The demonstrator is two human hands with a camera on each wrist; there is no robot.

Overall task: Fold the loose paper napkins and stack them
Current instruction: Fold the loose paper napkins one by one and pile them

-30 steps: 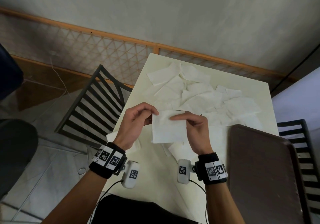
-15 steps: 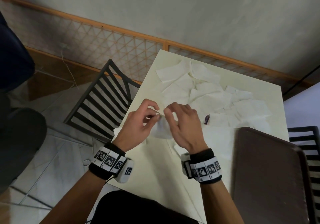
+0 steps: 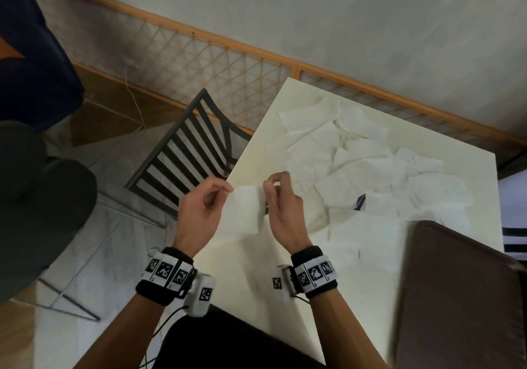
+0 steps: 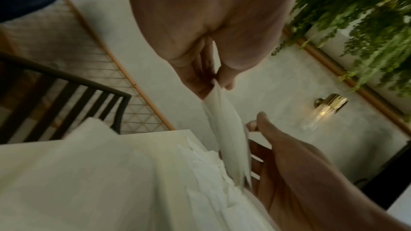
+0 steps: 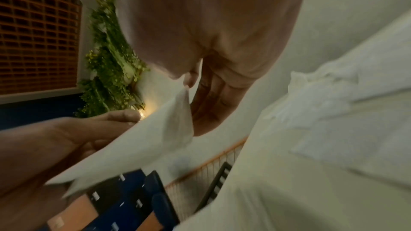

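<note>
Pinching napkin (image 3: 245, 212) top corners: left hand (image 3: 199, 214), right hand (image 3: 285, 214), above table (image 3: 256, 269) edge.

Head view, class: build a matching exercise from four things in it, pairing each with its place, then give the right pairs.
Things:
1. white paper napkin being folded
2. loose white napkins
3. dark brown tray
4. black slatted chair

Places:
A. on the floor beside the cream table's left edge
B. at the table's near right corner
C. pinched between left hand and right hand, above the table
D. scattered across the far part of the tabletop

Pairs: 1-C, 2-D, 3-B, 4-A
</note>
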